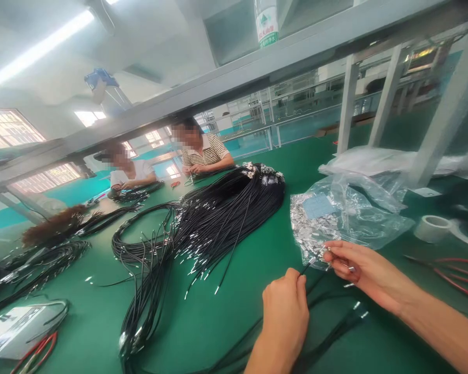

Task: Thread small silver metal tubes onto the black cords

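Observation:
My left hand point(285, 306) is closed in a pinch on a thin black cable point(309, 266) near its tip. My right hand point(354, 267) is closed on a small silver metal terminal point(323, 253), held right at the cable's end. Both hands hover over the green table point(257, 259), just in front of a clear plastic bag of silver terminals point(327, 218). A large bundle of black cables with metal tips point(218, 213) lies to the left of my hands. More black cables run under my wrists.
Two other people sit at the far side, handling cable bundles point(136, 192). A roll of tape point(432, 228) and red wires point(456, 275) lie at the right. A feather duster point(54, 223) and a flat packet point(19, 327) lie at the left. Grey frame posts point(444, 109) stand at the right.

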### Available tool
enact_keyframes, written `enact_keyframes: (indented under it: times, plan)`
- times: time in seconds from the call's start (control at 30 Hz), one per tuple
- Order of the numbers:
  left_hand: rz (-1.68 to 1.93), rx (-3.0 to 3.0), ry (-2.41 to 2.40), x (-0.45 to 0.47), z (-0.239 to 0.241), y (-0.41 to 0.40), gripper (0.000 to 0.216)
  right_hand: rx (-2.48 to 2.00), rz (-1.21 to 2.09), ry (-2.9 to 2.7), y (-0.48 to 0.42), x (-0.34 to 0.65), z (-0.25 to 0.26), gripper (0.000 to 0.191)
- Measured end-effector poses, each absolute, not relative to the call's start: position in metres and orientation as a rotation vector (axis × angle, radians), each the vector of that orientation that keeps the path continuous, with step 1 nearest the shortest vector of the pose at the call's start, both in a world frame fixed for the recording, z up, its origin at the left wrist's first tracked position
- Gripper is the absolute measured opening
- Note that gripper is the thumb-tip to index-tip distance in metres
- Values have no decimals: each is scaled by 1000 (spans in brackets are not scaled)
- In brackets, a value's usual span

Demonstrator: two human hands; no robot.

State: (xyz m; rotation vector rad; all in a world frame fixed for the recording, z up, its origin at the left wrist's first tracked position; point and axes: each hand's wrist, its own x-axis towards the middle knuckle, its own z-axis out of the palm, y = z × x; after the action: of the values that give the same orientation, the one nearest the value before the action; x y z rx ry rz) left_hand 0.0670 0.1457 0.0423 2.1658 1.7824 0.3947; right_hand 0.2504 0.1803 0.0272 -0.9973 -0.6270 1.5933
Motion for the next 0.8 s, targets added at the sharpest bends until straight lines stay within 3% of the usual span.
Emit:
enact_keyframes:
  times: [0.3,0.8]
  plan:
    - [370,2176,1787,67,43,145,26,-1024,1587,-720,178,255,30,23]
    - [335,2177,1769,70,44,144,26,-1226,1291,-950,180,256,37,50]
